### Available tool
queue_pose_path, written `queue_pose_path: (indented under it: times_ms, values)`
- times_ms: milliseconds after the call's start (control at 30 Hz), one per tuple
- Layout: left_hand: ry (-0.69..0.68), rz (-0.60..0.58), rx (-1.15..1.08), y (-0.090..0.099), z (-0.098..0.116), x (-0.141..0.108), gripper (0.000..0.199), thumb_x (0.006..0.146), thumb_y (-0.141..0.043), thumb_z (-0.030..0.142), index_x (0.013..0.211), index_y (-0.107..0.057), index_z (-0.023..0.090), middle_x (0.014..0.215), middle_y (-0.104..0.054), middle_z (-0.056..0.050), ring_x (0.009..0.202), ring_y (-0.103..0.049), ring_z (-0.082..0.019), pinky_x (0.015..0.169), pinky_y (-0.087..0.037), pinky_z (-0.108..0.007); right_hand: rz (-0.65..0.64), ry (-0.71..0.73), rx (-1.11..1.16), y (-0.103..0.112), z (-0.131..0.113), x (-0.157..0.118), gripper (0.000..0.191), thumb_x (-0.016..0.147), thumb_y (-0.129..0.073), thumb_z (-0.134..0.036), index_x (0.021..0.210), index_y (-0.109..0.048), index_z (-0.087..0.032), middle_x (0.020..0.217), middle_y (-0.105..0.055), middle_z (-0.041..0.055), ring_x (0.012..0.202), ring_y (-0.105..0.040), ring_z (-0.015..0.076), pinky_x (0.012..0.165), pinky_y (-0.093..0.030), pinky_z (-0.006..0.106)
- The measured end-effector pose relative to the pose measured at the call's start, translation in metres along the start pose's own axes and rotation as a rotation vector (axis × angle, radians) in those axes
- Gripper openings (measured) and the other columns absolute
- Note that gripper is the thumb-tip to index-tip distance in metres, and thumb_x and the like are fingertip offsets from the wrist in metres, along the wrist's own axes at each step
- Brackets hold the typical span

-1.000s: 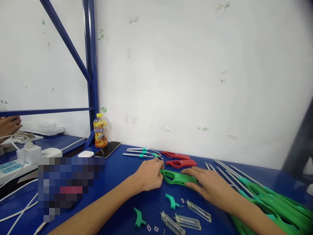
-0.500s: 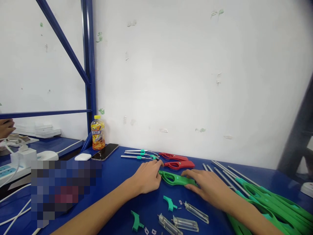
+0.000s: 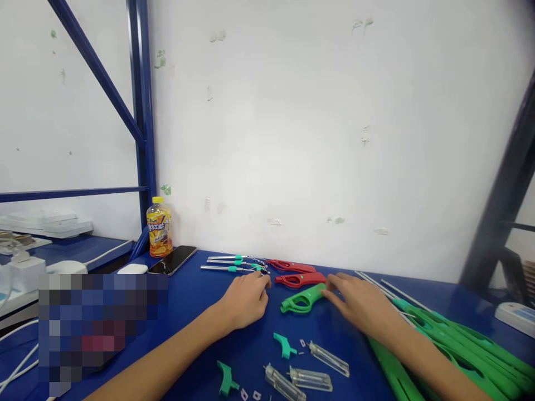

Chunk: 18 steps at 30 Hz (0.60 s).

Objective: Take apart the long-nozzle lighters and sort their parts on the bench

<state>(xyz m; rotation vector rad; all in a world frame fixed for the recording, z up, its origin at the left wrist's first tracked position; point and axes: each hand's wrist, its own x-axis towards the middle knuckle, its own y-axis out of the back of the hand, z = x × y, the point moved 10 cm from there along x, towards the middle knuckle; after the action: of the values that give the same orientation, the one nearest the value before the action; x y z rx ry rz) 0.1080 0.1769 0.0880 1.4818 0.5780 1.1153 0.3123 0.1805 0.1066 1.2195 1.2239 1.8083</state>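
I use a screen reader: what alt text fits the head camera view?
Two bare hands rest on a blue table: the right hand grips a green lighter shell, the left hand lies flat beside it. Red shells lie behind; clear tubes lie nearer.

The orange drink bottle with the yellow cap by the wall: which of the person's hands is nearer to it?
Left. The left hand lies on the blue table, right of and nearer the camera than the orange drink bottle. The right hand rests farther right, touching the green plastic handle.
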Motion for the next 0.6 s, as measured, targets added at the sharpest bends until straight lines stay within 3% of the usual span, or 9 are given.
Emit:
queue_pose_path:
  times_ms: [133,233,433,600]
  values:
    - [-0.058,0.008,-0.038,0.002,0.009,-0.001,0.026,0.093,-0.04,0.017,0.106,-0.061,0.024,0.105,-0.068,-0.004,0.098,-0.066,-0.022,0.083,-0.05,-0.033,-0.022,-0.218,-0.078,0.015,0.029,-0.002,0.027,0.102,-0.044,-0.037,0.096,-0.066,-0.022,0.084,-0.075,0.0089,0.078,-0.071,0.0307,0.056,-0.032,0.032]
    - [-0.112,0.014,-0.062,0.004,0.017,-0.002,0.024,0.094,-0.041,0.017,0.105,-0.06,0.025,0.105,-0.066,-0.002,0.098,-0.065,-0.019,0.084,-0.048,-0.031,-0.053,-0.24,-0.04,0.016,0.036,-0.003,0.024,0.099,-0.048,-0.034,0.093,-0.068,-0.022,0.085,-0.075,0.0095,0.078,-0.071,0.0294,0.056,-0.03,0.032]
    - [-0.14,0.018,-0.064,0.004,0.021,-0.003,0.021,0.093,-0.04,0.015,0.095,-0.06,0.024,0.099,-0.065,-0.001,0.094,-0.063,-0.019,0.079,-0.046,-0.03,-0.208,0.107,0.292,-0.007,-0.02,-0.008,0.015,0.092,-0.059,-0.034,0.086,-0.07,-0.026,0.085,-0.073,0.0017,0.079,-0.066,0.0216,0.064,-0.035,0.028]
    - [-0.104,0.019,-0.053,0.002,0.013,-0.001,0.021,0.09,-0.042,0.013,0.089,-0.06,0.023,0.092,-0.065,-0.002,0.086,-0.064,-0.019,0.075,-0.045,-0.03,-0.169,0.148,0.393,-0.008,-0.039,-0.01,0.009,0.093,-0.061,-0.036,0.092,-0.065,-0.027,0.084,-0.069,-0.002,0.081,-0.063,0.0197,0.068,-0.037,0.028]
